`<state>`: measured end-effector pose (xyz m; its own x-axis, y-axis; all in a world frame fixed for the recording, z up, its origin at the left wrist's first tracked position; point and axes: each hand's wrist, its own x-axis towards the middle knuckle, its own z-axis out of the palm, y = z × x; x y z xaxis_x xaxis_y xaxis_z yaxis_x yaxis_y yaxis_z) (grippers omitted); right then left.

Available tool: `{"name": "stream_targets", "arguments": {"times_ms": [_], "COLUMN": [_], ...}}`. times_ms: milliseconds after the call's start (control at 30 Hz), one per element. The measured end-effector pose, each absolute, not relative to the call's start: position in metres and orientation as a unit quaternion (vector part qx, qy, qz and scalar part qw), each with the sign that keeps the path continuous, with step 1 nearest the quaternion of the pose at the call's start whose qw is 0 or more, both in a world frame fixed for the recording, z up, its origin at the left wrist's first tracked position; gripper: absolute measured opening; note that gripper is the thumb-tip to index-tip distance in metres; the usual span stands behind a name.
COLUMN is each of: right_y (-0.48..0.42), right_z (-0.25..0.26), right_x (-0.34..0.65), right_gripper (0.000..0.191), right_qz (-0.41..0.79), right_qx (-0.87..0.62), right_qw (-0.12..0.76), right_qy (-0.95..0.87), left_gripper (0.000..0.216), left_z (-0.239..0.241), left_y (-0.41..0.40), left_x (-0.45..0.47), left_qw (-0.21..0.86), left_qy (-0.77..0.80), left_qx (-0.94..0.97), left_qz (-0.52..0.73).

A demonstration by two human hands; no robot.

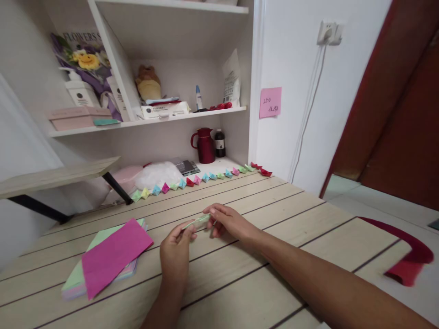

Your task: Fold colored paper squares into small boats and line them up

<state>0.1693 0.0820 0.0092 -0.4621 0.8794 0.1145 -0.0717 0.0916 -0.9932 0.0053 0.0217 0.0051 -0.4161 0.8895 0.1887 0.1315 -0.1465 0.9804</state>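
Between my two hands, a little above the table, is a small folded piece of pale green paper (201, 220). My left hand (176, 240) pinches its left end between thumb and fingers. At the other end, the fingers of my right hand (224, 221) are closed on the paper. How the paper is folded is too small to make out. To the left of my left hand lies a stack of coloured paper (73, 281), with a magenta sheet (116, 258) slanted across its top.
A row of small folded paper boats (190, 182) in several colours runs along the table's (274, 278) back edge. Behind stands a white shelf (154, 121) with a dark red jug (206, 145) and a dark bottle (220, 143). A small raised stand (58, 176) is at left.
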Motion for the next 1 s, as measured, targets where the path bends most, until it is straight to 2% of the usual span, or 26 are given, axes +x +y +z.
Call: {"name": "stream_targets", "arguments": {"times_ms": [133,400,633,767,900,1000], "right_y": [0.08,0.074,0.075,0.077,0.079,0.081], "right_z": [0.011,0.015,0.015,0.014,0.014,0.015], "right_x": [0.165,0.166,0.166,0.169,0.174,0.176], "right_gripper": [0.024,0.014,0.014,0.021,0.024,0.022], "right_qz": [0.623,0.637,0.615,0.523,0.344,0.276], "right_qx": [-0.339,-0.323,-0.332,-0.388,-0.427,-0.449], "right_qw": [0.398,0.384,0.383,0.389,0.397,0.39], "right_qy": [-0.582,-0.585,-0.604,-0.652,-0.736,-0.755], "left_gripper": [0.028,0.027,0.027,0.025,0.041,0.049], "left_z": [0.01,0.009,0.005,0.001,-0.004,-0.007], "left_y": [0.018,0.019,0.021,0.024,0.027,0.028], "left_x": [0.01,0.009,0.006,0.008,0.009,0.01], "left_qw": [0.246,0.208,0.192,0.183,0.235,0.253], "left_qy": [0.574,0.58,0.573,0.561,0.589,0.606], "left_qx": [0.518,0.543,0.566,0.595,0.58,0.566], "left_qz": [0.585,0.57,0.561,0.546,0.511,0.498]}}
